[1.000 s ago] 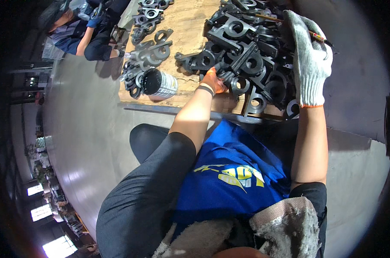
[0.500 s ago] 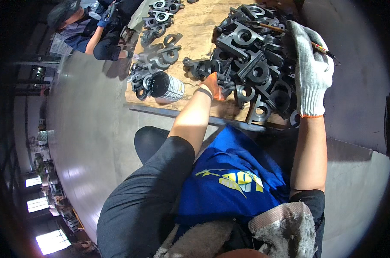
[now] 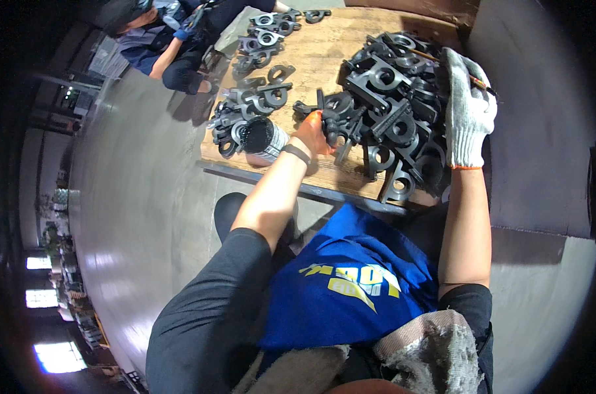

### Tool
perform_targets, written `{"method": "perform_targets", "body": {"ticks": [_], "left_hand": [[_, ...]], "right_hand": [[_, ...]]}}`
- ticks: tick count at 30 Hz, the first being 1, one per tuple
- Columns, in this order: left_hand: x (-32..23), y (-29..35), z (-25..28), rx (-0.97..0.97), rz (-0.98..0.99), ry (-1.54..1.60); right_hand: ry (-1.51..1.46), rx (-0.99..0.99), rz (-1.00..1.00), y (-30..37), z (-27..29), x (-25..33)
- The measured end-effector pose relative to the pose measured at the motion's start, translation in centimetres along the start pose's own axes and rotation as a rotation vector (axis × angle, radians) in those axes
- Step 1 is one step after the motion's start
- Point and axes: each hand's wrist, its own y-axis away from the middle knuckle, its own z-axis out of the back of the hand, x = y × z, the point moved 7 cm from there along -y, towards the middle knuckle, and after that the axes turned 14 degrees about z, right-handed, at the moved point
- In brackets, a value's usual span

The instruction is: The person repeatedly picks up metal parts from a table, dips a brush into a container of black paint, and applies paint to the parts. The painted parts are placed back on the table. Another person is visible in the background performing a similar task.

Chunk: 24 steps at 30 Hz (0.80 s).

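A heap of black cast metal parts with round holes [image 3: 393, 108] lies on a wooden board [image 3: 324, 62]. My left hand [image 3: 313, 128], bare with a dark wristband, grips one black part [image 3: 331, 105] at the heap's left edge. Over the heap's right side, my right hand [image 3: 467, 108] in a white knit glove is closed on a thin stick-like brush [image 3: 483, 85]. A small paint tin [image 3: 262, 138] stands left of my left hand.
Another row of black parts [image 3: 258, 46] lies along the board's left and far side. A second person in dark clothes [image 3: 173, 39] sits at the far left corner. Grey floor [image 3: 134, 217] surrounds the board; a blue cloth [image 3: 350, 282] covers my lap.
The view has shifted so the board sits lower in the picture. My left hand stays on the black part at the heap's edge; my right hand stays over the heap with the brush.
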Motion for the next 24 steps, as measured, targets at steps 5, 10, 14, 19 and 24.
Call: {"method": "perform_targets", "body": {"ticks": [5,10,14,19,24], "left_hand": [[-6.5,14.7,-2.0,-0.214,-0.68,-0.431],[-4.5,26.1,-2.8,-0.502,-1.35,-0.371],[-4.1,30.3,-1.0,-0.693,-1.742,-0.46],[-3.1,32.3,-1.7,-0.521,-1.744,-0.373],[-3.0,33.6,-1.3,-0.65,-1.892,-0.47]], "right_hand": [[-0.56,-0.14,-0.31,-1.1,-1.3,3.9],[-0.898,-0.087,-0.49,-1.1,-3.2,9.6],[-0.914,0.015,-0.321,-0.3,-5.5,12.9],[-0.926,0.139,-0.174,-0.2,-8.3,15.4],[-1.032,0.143,-0.336,0.5,-10.8,15.7]]}}
